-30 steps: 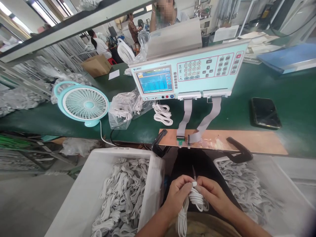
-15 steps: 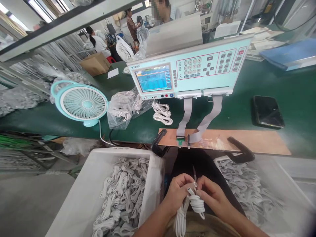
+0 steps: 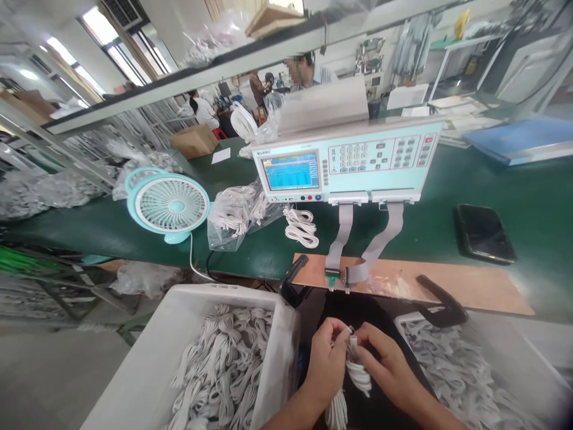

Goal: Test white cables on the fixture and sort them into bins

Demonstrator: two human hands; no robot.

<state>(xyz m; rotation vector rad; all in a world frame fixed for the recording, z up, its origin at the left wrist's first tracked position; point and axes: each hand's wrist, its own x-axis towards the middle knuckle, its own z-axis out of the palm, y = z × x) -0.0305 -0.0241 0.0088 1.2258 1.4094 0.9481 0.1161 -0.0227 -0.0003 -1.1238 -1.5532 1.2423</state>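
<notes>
Above my lap, a coiled white cable (image 3: pixel 358 377) hangs between my two hands, its loops bundled and more strands dangling below my left hand. My left hand (image 3: pixel 326 358) is closed, pinching a small white connector end at the fingertips. Close beside it, my right hand (image 3: pixel 385 358) is closed too, its thumb and fingers on the cable by another white plug end. Past my fingertips, a green connector board (image 3: pixel 332 279) and a second small connector (image 3: pixel 347 285) sit at the edge of the wooden board (image 3: pixel 403 286), on grey ribbon cables (image 3: pixel 342 236) from the tester (image 3: pixel 344 167).
A white bin (image 3: pixel 179 304) of bundled cables stands at my left, another bin (image 3: pixel 465 364) at my right. Black clamps (image 3: pixel 293 280) grip the board. On the green table are a fan (image 3: pixel 174 206), bagged cables (image 3: pixel 235 215), a cable coil (image 3: pixel 301 227) and a phone (image 3: pixel 486 233). People sit beyond.
My view has tilted up, so the table and tester appear lower. My hands have raised the cable ends slightly toward the connectors, and the left fingers have turned the connector.
</notes>
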